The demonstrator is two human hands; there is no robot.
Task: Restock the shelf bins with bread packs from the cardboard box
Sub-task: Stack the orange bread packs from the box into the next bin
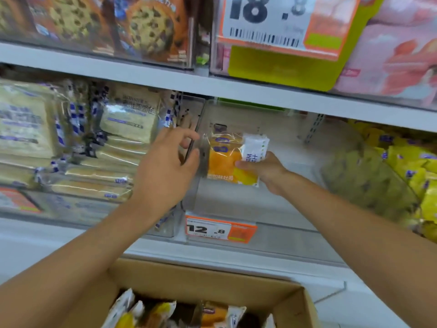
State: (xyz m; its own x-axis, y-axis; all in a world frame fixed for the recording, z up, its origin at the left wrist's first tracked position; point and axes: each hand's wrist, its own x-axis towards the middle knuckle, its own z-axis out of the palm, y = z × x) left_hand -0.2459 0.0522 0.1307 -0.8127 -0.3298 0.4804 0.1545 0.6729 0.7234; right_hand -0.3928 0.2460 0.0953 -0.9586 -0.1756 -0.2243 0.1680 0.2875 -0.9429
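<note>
My right hand point(264, 172) grips an orange, yellow and white bread pack point(230, 159) by its right side, holding it upright inside the clear middle bin point(272, 209) on the shelf. My left hand point(165, 171) reaches toward the bin's clear left divider point(192, 147), fingers loosely curled by its top edge; whether they touch it I cannot tell. An open cardboard box point(212, 280) below the shelf holds several more bread packs point(212, 313) of the same kind.
The left bin holds stacked pale toast packs point(78, 143). Yellow packs point(402, 171) fill the right bin. An orange price tag point(220, 229) marked 12.8 hangs on the middle bin's front. The upper shelf carries cookie packs point(113, 24), a large price sign point(283, 24) and pink packs point(397, 50).
</note>
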